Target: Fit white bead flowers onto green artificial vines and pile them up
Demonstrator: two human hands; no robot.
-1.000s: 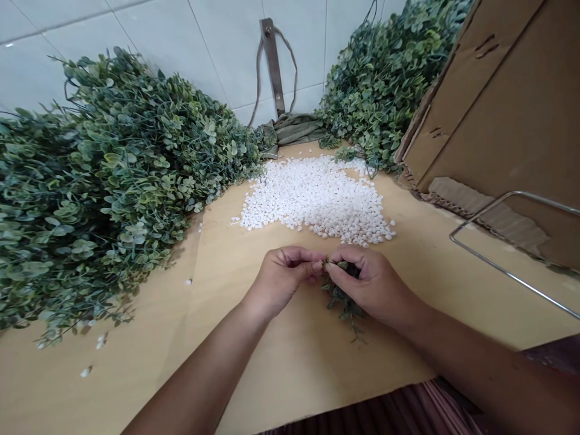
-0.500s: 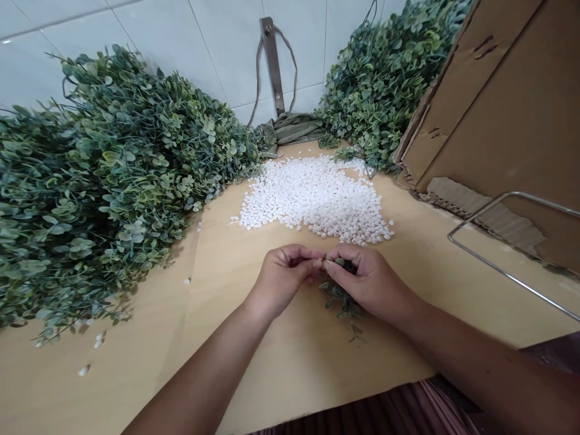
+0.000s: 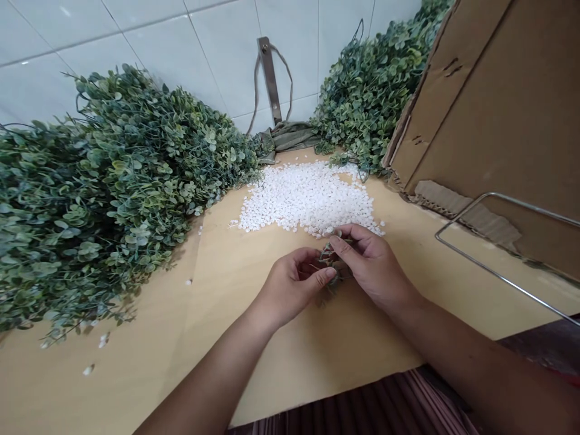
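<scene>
Between my two hands is a small sprig of green artificial leaves point(image 3: 327, 257), partly covered by the fingers. My left hand point(image 3: 292, 284) is closed on its lower part, thumb laid along the stems. With thumb and fingertips my right hand point(image 3: 374, 260) pinches the upper end. Just beyond the hands, a spread of small white plastic pieces point(image 3: 308, 196) lies on the tan board point(image 3: 244, 296). Whether a white piece is on the sprig, I cannot tell.
Heaped leafy greenery point(image 3: 136, 175) fills the left side, with a second heap point(image 3: 371, 90) at the back right. A cardboard box point(image 3: 493, 121) stands on the right, a bent metal wire frame point(image 3: 502, 275) before it. A strap point(image 3: 269, 81) leans against the tiled wall.
The fingertips were pressed together with the sprig hanging beneath my right hand. My right hand has risen a little, and the sprig now sits between both hands. The view has shifted slightly.
</scene>
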